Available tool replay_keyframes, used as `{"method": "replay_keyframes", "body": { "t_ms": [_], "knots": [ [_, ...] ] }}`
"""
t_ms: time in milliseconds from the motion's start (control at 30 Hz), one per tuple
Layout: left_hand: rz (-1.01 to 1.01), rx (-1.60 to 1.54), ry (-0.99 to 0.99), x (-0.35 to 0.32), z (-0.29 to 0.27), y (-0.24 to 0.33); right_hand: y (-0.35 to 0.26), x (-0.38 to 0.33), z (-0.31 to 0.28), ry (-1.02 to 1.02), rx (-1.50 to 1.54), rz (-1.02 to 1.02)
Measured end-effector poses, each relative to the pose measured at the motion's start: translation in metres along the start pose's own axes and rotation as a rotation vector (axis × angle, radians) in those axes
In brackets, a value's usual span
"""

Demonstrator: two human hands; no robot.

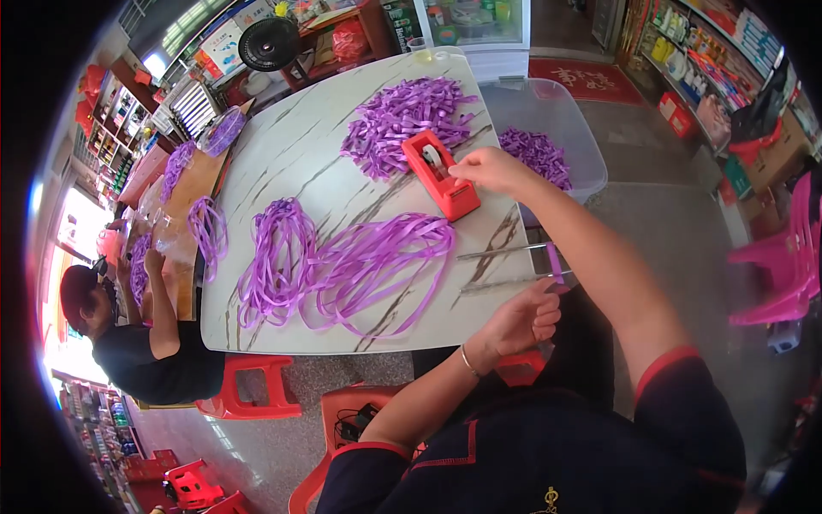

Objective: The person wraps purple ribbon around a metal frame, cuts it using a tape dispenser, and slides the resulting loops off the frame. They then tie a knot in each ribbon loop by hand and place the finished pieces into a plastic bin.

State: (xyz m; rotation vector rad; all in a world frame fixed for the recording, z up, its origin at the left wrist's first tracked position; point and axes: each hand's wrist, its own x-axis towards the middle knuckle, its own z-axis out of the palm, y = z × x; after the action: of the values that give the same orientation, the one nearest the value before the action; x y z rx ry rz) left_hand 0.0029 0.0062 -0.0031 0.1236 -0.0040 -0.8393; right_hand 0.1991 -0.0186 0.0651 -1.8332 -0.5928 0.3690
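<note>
My right hand pinches at the front end of a red tape dispenser, where the tape leaves its roll; the thin strip itself hardly shows. My left hand is curled closed by the table's right edge, and whatever its fingers hold is hidden. Just above it, a short loop of purple ribbon spans two thin metal rods that stick out past the edge. Long loops of purple ribbon lie on the marble-patterned table. Behind the dispenser is a heap of short purple ribbon loops.
A clear plastic bin with more purple pieces stands against the table's right side. At the left, another person works with ribbon at a wooden table. Red stools stand below, a black fan beyond, pink chairs at right.
</note>
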Motion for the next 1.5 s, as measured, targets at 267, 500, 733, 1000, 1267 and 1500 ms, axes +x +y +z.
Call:
{"method": "replay_keyframes", "body": {
  "t_ms": [267, 500, 733, 1000, 1267, 1500],
  "knots": [
    [0.019, 0.064, 0.024, -0.002, 0.006, 0.003, -0.008, 0.010, 0.003, -0.150, 0.162, 0.201],
    [0.015, 0.048, 0.049, -0.001, 0.005, 0.002, -0.019, -0.019, -0.006, -0.177, 0.210, 0.291],
    [0.012, 0.082, 0.043, -0.003, 0.011, 0.003, 0.011, -0.055, 0.018, -0.004, 0.254, 0.217],
    [0.008, 0.060, 0.040, -0.004, 0.003, 0.000, 0.006, -0.056, 0.028, 0.289, -0.469, -0.053],
    [0.019, 0.116, 0.050, -0.001, 0.011, 0.002, 0.025, -0.067, -0.017, 0.251, -0.724, -0.071],
    [0.007, 0.072, 0.042, -0.002, 0.006, 0.003, 0.013, -0.112, -0.079, -0.493, -0.222, 0.197]
  ]
}}
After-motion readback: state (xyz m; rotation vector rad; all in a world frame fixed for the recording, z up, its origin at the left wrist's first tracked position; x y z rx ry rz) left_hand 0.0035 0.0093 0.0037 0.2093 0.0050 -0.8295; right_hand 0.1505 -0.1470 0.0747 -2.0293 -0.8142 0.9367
